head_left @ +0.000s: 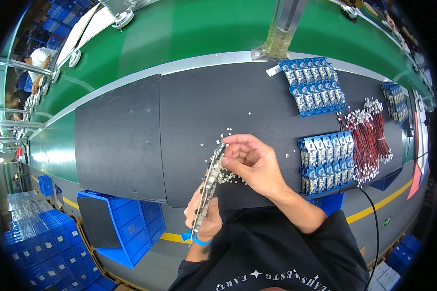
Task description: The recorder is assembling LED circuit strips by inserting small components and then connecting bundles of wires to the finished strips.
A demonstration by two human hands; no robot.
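Observation:
My left hand [211,220], a blue band at its wrist, is closed round the lower part of a circuit board panel [209,186]. The panel is tilted up and seen almost edge-on, with small parts along its face. At its upper end, my right hand [257,167] has thumb and index finger against the board, the other fingers curled. Any small piece between those fingertips is hidden. Small white connector pieces [226,176] lie loose on the black mat [189,106] below and behind the board.
To the right lie two blue-edged board panels [315,87] [327,160] and a bundle of red wires with white plugs [366,138]. More panels [394,102] sit farther right. A metal post [281,29] stands at the back. A blue crate [131,220] is below the mat's left front edge.

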